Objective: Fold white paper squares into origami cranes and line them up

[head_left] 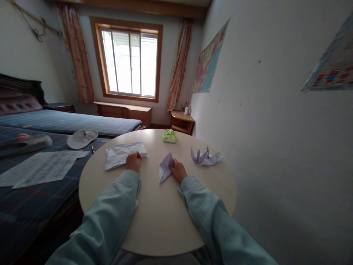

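At far L, a bed [55, 200] w/ dk plaid cover flanks a round cream bench [157, 221] at 9 to 10 o'clock; 12 = far edge, window side. On the bed: printed sheets [41, 167] at 9, lt cap [82, 139] at 10, pen [93, 149] nr bench rim. At 10 to 11 on the bench, a creased white sheet [118, 154] lies flat; L hand [133, 162] sits at its nr R corner, fingers curled, though can't tell if that grip is clenched on the paper or just resting. Beyond, at 11, a bright window [124, 66] in wood frame. Nr mid-bench, slightly toward 12: folded paper [164, 170], points at approx. 12 and 6, R hand [179, 170] at its 3 o'clock side, grip grasping its R edge; can't tell if it's lifted. Green-and-white pack [169, 137] at 12, nr far rim, well apart from both hands. At 1 to 2, pale crane-like paper figures [206, 159], bunched tog., apart from R hand. Far R: wall w/ map [211, 60], approx. 1 o'clock.
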`<move>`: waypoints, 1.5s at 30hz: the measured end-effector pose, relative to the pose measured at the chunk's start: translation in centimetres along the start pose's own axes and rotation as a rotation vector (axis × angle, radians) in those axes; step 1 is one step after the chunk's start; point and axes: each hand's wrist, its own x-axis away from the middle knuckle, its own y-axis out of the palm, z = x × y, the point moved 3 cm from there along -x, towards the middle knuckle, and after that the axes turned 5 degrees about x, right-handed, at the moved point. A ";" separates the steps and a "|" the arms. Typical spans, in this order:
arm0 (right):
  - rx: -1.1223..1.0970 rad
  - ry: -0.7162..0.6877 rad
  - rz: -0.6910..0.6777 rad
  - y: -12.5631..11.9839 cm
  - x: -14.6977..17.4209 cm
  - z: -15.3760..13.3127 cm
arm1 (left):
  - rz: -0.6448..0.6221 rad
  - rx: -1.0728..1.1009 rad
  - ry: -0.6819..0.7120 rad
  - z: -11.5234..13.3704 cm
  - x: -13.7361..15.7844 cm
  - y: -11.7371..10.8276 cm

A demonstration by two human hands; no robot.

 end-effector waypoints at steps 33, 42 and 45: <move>-0.362 -0.085 0.064 0.9 -0.3 -0.1 | -0.378 0.297 0.387 5.7 3.4 3.0; -0.189 -0.233 0.169 0.7 -0.3 0.2 | -0.373 0.328 0.416 5.5 3.5 3.4; -0.155 -0.254 0.058 1.3 -0.4 0.1 | -0.378 0.266 0.488 5.7 3.7 3.6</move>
